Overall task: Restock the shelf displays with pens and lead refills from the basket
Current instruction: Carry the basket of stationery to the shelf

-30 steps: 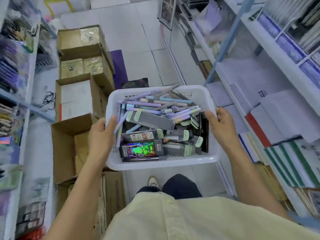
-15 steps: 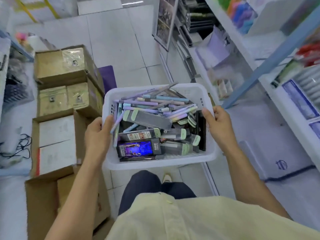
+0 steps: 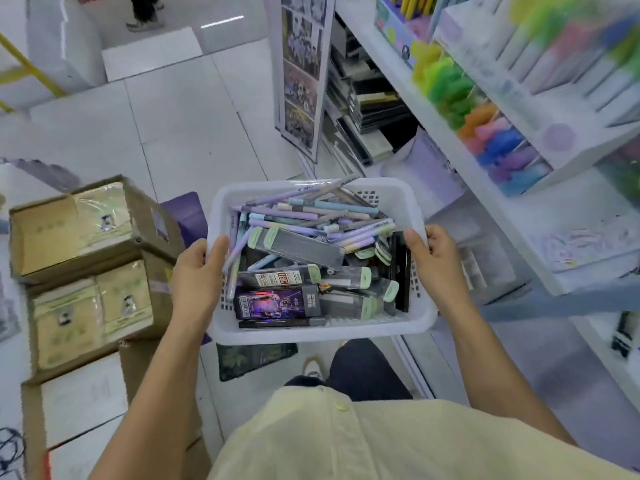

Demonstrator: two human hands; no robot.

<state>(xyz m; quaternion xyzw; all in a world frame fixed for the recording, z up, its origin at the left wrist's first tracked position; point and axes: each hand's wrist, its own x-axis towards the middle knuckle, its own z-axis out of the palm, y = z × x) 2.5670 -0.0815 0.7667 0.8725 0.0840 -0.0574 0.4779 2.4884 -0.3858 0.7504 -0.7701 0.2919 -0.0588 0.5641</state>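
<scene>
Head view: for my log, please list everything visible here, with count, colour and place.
basket: one, white, centre, held off the floor
pens: many, pastel purple, blue and green, far half of basket
lead refill cases: several, grey with pale green caps, near half of basket
box: one, dark purple with barcode, near-left of basket
cardboard boxes: several, brown, floor at left
shelves: white, along the right, blurred colourful stock on them
photo panel: one, at the shelf end, top centre
floor: white tiles
bystander's legs: top left, far off
shirt: pale yellow, bottom
left hand: grips basket's left rim
right hand: grips basket's right rim
</scene>
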